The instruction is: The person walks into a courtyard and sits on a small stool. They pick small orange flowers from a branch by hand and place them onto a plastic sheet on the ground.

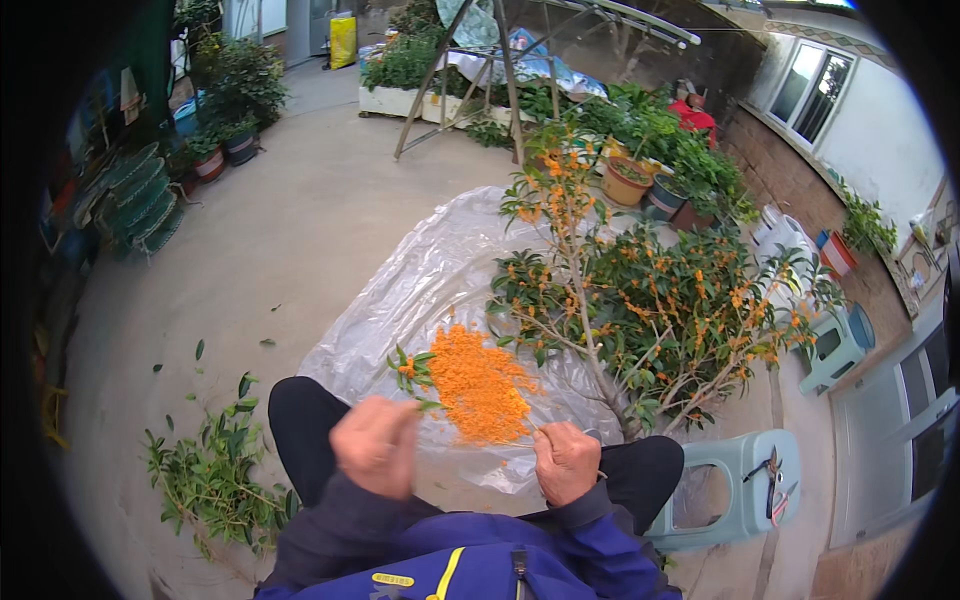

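Observation:
Small orange blossoms [480, 386] lie heaped on a clear plastic sheet [390, 289] between my knees. My right hand [568, 463], closed around a thin twig, is at the heap's lower right edge. My left hand [377, 446] is blurred, to the lower left of the heap, near a green leaf; its fingers and anything in them cannot be made out. A leafy sprig with orange flowers [411, 370] touches the heap's left side. Cut branches with orange blossoms [667, 292] rest on the sheet at the right.
Stripped leafy twigs [217, 480] lie on the concrete at my left. On a pale green plastic stool [739, 487] at my right are pruning shears [772, 480]. Potted plants [626, 180], a metal frame [510, 82] and green netting [142, 199] stand farther off.

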Motion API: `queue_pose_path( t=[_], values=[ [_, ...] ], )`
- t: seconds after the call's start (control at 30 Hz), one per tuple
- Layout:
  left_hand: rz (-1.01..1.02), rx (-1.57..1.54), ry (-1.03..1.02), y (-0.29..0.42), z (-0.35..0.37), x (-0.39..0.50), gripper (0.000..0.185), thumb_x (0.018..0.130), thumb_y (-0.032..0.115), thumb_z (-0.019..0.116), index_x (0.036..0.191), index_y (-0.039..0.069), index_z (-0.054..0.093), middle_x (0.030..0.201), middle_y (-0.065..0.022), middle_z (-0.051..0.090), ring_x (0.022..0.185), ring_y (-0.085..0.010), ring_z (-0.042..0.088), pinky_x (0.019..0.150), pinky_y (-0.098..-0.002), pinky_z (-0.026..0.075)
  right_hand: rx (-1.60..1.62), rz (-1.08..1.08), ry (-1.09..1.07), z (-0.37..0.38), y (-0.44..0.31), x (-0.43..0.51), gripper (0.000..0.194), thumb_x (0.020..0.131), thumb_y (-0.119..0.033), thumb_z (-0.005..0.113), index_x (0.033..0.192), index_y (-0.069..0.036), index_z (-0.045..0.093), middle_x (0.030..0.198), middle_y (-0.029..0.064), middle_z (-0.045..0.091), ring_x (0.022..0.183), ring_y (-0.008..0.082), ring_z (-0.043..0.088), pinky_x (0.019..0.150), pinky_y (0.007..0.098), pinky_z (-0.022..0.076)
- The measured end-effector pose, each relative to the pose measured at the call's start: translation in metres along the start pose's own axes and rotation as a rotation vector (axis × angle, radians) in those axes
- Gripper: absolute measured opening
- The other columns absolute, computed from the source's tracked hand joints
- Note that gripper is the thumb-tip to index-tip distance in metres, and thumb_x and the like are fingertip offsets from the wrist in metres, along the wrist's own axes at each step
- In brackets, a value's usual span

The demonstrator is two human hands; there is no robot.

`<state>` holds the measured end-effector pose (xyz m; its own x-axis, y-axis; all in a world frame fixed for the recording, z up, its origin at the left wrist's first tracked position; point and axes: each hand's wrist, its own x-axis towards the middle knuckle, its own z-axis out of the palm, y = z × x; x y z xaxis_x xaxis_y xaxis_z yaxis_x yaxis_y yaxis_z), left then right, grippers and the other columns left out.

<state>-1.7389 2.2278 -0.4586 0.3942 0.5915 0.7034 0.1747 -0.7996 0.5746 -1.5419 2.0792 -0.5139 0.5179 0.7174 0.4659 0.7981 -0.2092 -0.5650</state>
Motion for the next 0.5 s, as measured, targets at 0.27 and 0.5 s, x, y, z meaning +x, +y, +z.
queue_pose_path(
  t=[0.27, 0.5],
  values=[
    [-0.134, 1.034, 0.2, -0.199, -0.161, -0.031, 0.019, 0.086, 0.002, 0.064, 0.105, 0.0, 0.065, 0.09, -0.011, 0.061, 0.075, -0.0222, 0.059, 0.069, -0.0301, 0.048, 0.484, 0.309, -0.098, 0.022, 0.024, 0.006, 0.008, 0.083, -0.004, 0.066, 0.082, 0.004, 0.069, 0.066, 0.0115, 0.064, 0.052, 0.0154, 0.058, 0.052, 0.0307, 0.0454],
    [-0.562, -0.126, 0.162, -0.158, -0.097, -0.031, 0.017, 0.091, 0.009, 0.066, 0.104, -0.002, 0.069, 0.082, -0.0006, 0.064, 0.072, -0.0073, 0.056, 0.067, -0.0234, 0.047, 0.585, 0.327, -0.095, 0.013, 0.009, 0.015, 0.008, 0.084, -0.003, 0.067, 0.088, 0.004, 0.069, 0.064, 0.0063, 0.06, 0.052, 0.013, 0.055, 0.049, 0.0294, 0.0419]
  ],
)
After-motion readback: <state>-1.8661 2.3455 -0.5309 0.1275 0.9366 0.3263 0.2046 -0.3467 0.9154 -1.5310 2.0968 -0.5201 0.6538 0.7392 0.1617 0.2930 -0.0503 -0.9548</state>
